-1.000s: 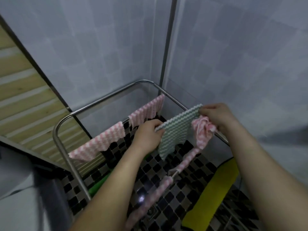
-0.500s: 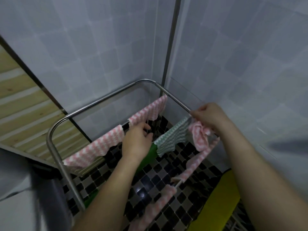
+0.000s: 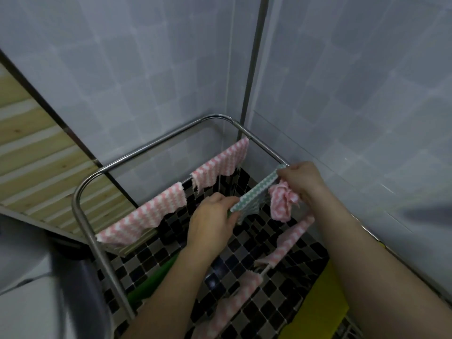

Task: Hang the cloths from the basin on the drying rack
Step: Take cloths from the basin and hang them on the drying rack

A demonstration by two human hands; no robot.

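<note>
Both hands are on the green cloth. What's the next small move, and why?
Probably lower the green cloth onto the drying rack and release the left hand: it is stretched between both hands at rail height, and the right hand also holds a bunched pink cloth not yet hung.

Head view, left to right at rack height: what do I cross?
Wooden slat panel → rack's left corner tube → leftmost hung pink cloth → left hand → green cloth → right hand.
</note>
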